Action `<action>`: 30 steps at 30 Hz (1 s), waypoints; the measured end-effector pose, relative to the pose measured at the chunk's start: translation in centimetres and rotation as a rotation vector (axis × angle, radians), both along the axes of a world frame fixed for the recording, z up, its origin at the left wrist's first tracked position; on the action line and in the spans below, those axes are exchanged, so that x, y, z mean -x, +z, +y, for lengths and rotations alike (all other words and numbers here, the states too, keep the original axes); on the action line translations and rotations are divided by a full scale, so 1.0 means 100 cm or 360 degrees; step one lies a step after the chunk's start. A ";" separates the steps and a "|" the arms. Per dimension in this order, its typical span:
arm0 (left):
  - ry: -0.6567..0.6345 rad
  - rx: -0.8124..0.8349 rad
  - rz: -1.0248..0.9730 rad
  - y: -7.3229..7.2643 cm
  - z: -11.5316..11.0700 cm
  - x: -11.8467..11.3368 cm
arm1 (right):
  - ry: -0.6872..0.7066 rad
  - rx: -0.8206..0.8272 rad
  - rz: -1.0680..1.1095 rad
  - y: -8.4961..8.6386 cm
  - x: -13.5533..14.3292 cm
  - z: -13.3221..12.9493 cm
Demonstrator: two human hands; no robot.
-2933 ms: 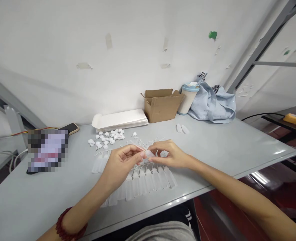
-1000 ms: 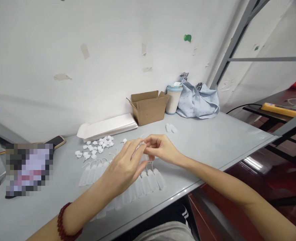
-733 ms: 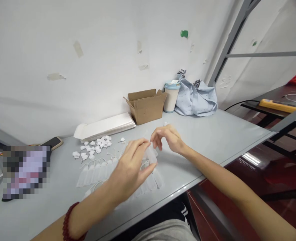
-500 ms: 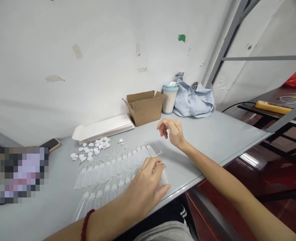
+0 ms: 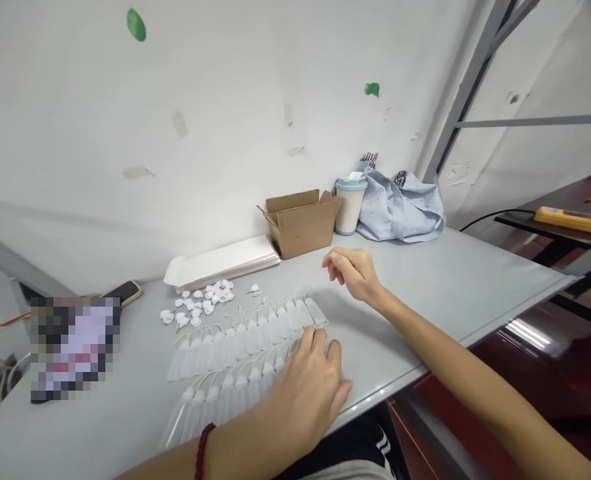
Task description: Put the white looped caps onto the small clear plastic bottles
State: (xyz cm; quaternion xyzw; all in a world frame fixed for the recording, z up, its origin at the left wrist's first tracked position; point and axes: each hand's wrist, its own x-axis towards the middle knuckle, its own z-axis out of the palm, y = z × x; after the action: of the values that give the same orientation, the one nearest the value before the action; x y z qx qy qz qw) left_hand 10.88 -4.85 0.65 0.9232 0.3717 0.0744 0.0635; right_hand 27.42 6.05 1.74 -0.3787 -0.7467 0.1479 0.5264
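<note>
Two slanting rows of translucent plastic sleeves with white tops and thin white cords lie on the grey table: a far row (image 5: 248, 340) and a near row (image 5: 225, 393). My left hand (image 5: 310, 390) rests over the right end of the near row, covering part of it. Its fingers are bent, with the thumb apart from them; nothing shows between. Above the table, beyond the far row's right end, my right hand (image 5: 353, 272) is closed, fingers curled in and thumb against them. Whatever it may hold is hidden. Small white pieces (image 5: 208, 300) lie scattered behind the far row.
Along the wall are a stack of white sheets (image 5: 225, 262), an open cardboard box (image 5: 303, 230), a lidded cup (image 5: 350, 207) and a light blue cloth bag (image 5: 400, 207). A phone (image 5: 125, 292) and a blurred-out item (image 5: 78, 350) lie at left.
My left hand has lowered onto the right end of the near row, its fingers now flatter. My right hand's fingers have curled in more. The whole view has shifted slightly.
</note>
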 end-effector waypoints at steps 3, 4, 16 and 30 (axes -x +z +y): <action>0.0023 -0.0016 -0.0104 0.004 0.002 0.010 | -0.0148 0.0069 -0.0294 0.005 -0.004 0.004; 0.0048 -0.0031 -0.0161 0.005 0.006 0.017 | -0.0213 0.0121 -0.0449 0.006 -0.006 0.006; 0.0802 -0.0003 -0.0273 -0.006 0.103 0.152 | -0.0847 0.0526 -0.1434 -0.009 -0.032 0.046; 0.0647 0.0137 -0.0247 -0.008 0.114 0.121 | -0.0926 0.0634 -0.1430 -0.010 -0.046 0.049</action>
State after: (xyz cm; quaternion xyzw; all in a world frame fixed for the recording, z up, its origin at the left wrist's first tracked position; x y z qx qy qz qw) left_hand -1.23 6.59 -0.14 0.8172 0.5469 0.1406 0.1150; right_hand 32.03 10.91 0.70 -0.6864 -0.7198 -0.0406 0.0947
